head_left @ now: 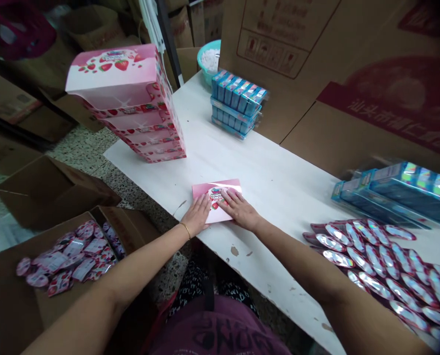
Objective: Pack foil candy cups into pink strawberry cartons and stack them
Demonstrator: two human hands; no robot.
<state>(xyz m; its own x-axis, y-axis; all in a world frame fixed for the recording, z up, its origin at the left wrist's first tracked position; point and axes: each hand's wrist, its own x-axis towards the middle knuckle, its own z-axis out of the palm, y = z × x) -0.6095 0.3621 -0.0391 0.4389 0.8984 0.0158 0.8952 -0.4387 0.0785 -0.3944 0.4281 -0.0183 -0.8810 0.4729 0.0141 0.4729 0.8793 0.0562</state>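
Observation:
A pink and white box [217, 213] with a strawberry print lies on the white table in front of me. My left hand [197, 213] rests flat on its left side, fingers stretched out. Across the right part of its top, my right hand [241, 209] lies flat with its fingers extended. Both palms press on the box, and neither hand grips anything. Beyond and to the left stands a tall stack of matching strawberry boxes [131, 106].
Small blue packs [237, 101] stand stacked near the big carton [272, 64]. More blue boxes [397, 192] and rows of shiny sachets [379, 261] cover the table's right end. An open carton [11, 286] of strawberry sachets [75, 256] sits at lower left. A teal basin [201, 61] is behind.

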